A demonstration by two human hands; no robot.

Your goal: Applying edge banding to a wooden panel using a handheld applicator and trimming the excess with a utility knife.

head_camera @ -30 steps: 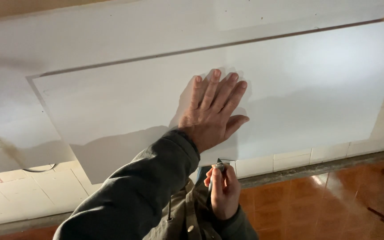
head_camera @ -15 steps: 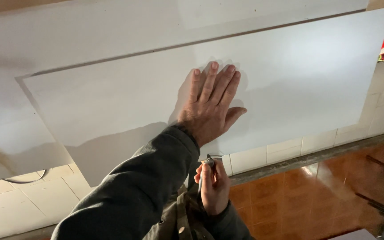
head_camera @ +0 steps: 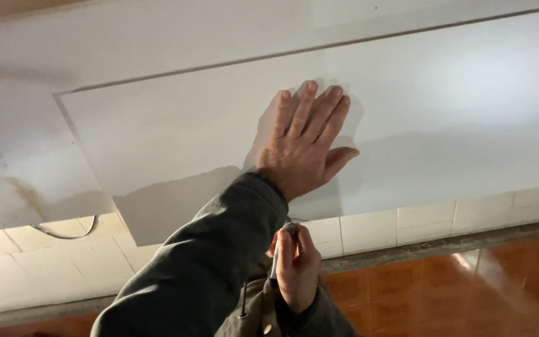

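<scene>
While left hand (head_camera: 304, 146) presses white panel (head_camera: 176, 131), right hand (head_camera: 296, 265) grips tool (head_camera: 277, 259).

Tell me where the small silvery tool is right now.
In the head view, the small silvery tool is low and centre, gripped in the right hand, just below the left hand pressed flat on the white panel, in front of the tiled wall.

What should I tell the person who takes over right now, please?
Left hand: flat, fingers spread, pressed on the white panel against the wall.
Right hand: lower, near the chest, closed on a thin pen-like tool; its tip is not touching the panel.
Panel: tilted, its lower edge over the tiled strip above the reddish floor. A cable hangs at lower left.
Done: panel is held in place. No marks or fixings show on it; the tool is not yet applied.
</scene>
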